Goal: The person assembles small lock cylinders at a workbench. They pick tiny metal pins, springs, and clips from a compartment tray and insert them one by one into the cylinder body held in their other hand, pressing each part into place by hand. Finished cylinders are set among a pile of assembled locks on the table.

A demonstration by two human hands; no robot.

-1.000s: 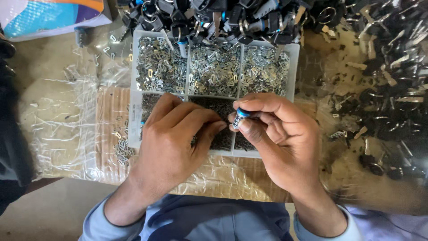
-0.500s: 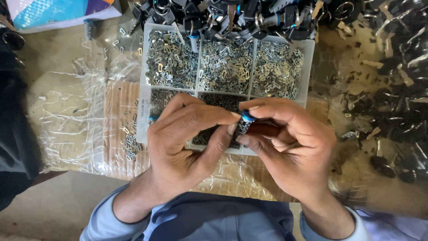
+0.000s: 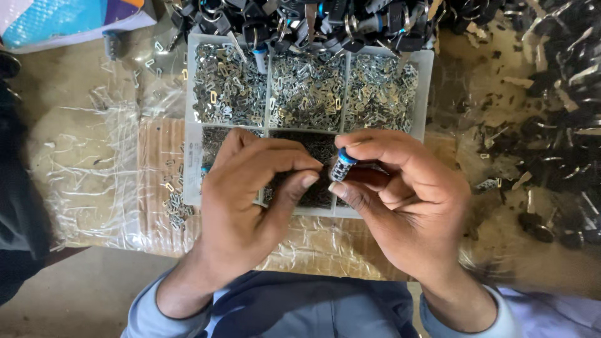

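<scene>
Assembly step, by the look: right hand (image 3: 407, 200) pinches small ridged metal part with blue tip (image 3: 342, 165); left hand (image 3: 250, 194) fingertips close at it, pressing something unseen. Below: white compartmented plastic tray (image 3: 426, 94) of metal clips. Next likely needs precise fingertip alignment.

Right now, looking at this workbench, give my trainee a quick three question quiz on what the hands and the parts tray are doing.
1. True or false: the right hand pinches a small blue-capped part between thumb and fingers.
2. Which row of the white divided tray holds the shiny silver metal clips: A upper, B lower?
3. Fill in: the left hand hovers over the tray's ____ row, fingertips meeting the part.

Key: 1 true. 2 A. 3 lower.
</scene>
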